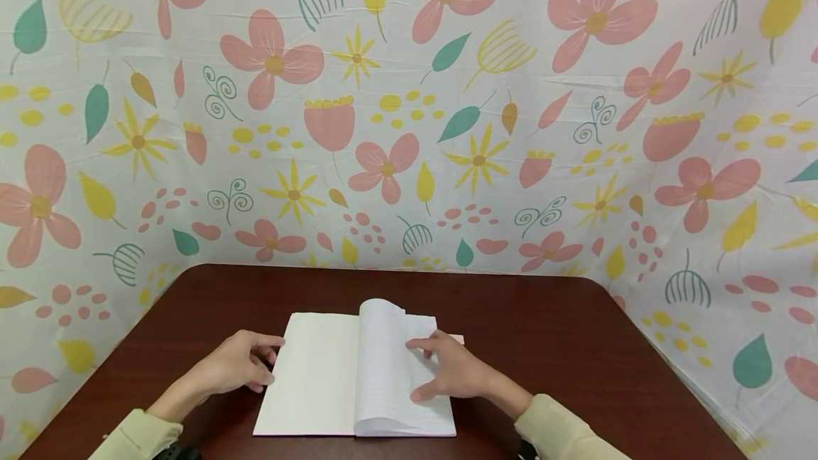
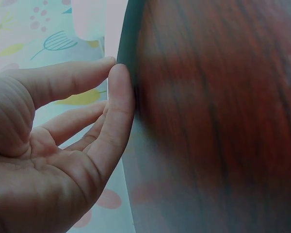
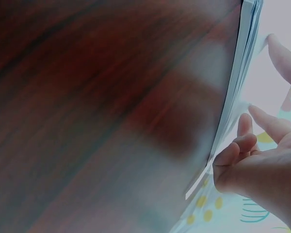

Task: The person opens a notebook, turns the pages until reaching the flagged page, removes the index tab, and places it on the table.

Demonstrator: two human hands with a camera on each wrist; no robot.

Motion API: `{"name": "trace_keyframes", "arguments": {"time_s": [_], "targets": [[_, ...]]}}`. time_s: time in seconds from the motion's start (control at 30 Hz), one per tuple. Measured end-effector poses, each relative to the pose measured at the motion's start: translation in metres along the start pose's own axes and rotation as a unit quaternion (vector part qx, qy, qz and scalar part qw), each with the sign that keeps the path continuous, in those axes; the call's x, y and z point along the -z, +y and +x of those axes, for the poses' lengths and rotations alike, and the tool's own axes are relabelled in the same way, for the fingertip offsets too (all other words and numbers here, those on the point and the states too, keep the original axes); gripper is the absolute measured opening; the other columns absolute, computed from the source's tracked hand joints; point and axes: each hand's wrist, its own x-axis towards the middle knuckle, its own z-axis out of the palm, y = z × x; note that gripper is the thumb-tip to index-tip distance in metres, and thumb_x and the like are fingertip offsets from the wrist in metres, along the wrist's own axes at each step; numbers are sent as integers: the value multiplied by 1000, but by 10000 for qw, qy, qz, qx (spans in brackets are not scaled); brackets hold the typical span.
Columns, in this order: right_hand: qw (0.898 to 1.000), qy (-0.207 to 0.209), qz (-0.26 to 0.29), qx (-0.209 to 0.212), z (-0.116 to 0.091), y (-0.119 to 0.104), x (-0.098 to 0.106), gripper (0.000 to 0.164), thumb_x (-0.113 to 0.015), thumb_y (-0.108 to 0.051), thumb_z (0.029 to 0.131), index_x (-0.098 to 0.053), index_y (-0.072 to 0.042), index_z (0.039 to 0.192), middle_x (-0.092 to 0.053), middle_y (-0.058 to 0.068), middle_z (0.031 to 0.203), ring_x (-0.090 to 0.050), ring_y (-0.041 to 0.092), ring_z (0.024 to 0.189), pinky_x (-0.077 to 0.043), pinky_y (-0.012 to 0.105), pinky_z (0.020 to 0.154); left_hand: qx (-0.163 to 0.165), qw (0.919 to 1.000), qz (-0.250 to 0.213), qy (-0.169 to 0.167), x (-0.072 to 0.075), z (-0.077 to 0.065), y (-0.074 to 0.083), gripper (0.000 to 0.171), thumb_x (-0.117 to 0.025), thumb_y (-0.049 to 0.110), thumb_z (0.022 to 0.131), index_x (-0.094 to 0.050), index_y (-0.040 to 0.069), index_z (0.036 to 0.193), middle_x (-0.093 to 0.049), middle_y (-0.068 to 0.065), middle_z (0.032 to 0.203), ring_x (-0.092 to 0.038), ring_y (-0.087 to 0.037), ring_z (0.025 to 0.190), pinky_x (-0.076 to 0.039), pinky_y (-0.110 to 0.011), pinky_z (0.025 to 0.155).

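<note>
An open notebook [image 1: 317, 375] lies on the dark table, its left side blank and its right side lined. One lined leaf [image 1: 380, 368] arches up in a curl near the middle. My left hand [image 1: 233, 364] touches the left edge with thumb and index finger; in the left wrist view these fingertips meet the dark cover edge [image 2: 129, 34]. Over the right-hand pages is my right hand [image 1: 456, 368], index finger and thumb spread apart, its other fingers curled in. Page edges [image 3: 235, 82] show beside it in the right wrist view.
The dark brown wooden table [image 1: 549, 346] surrounds the notebook. A white strip [image 1: 456, 338] juts out at the notebook's right edge. Behind the table hangs a flowered cloth [image 1: 396, 162], which also runs along both sides.
</note>
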Motion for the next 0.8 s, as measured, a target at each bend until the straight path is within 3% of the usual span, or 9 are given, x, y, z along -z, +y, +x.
{"name": "trace_keyframes", "arguments": {"time_s": [0.8], "targets": [[9997, 6, 220, 68, 15, -17, -8, 78, -96, -29, 76, -64, -4, 144, -53, 4, 103, -49, 20, 93, -44, 31, 82, 66, 9999, 6, 116, -2, -3, 4, 65, -76, -11, 82, -52, -21, 141, -58, -14, 93, -66, -27, 72, -61, -37, 61]]}}
